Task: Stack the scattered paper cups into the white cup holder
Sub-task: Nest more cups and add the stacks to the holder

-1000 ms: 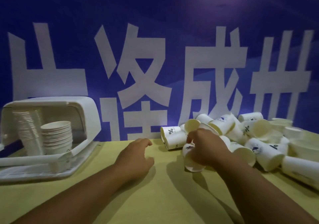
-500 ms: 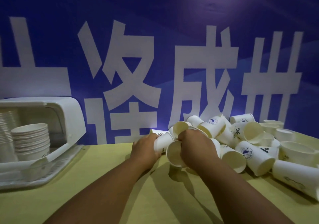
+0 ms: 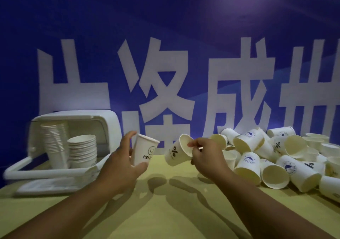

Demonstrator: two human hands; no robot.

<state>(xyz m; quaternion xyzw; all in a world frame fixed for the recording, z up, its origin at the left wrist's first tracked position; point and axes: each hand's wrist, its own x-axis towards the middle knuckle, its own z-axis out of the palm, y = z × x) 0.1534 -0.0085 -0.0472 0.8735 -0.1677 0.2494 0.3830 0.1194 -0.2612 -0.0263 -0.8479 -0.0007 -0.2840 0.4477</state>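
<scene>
Left grip (image 3: 125, 163) is closed round a smiley cup (image 3: 144, 152), thumb low on the wall and forefinger at the rim. The cup is held mouth up, slightly tilted, above the table. Right grip (image 3: 206, 157) pinches the rim of a percent-marked cup (image 3: 174, 154), which hangs tilted with its base pointing down and to the left. The two held cups are near each other but apart.

A blue banner (image 3: 165, 27) with large white characters fills the background. The yellow table (image 3: 165, 211) carries everything else. A white cup holder (image 3: 108, 126) stands at the left of the table, its open side facing the camera. A pile of loose cups (image 3: 266, 157) lies at the right of the table, most on their sides, touching and overlapping. Inside the holder a tall stack (image 3: 55, 144) leans at the left. A short stack (image 3: 82, 150) stands mouth up just beside it, to its right.
</scene>
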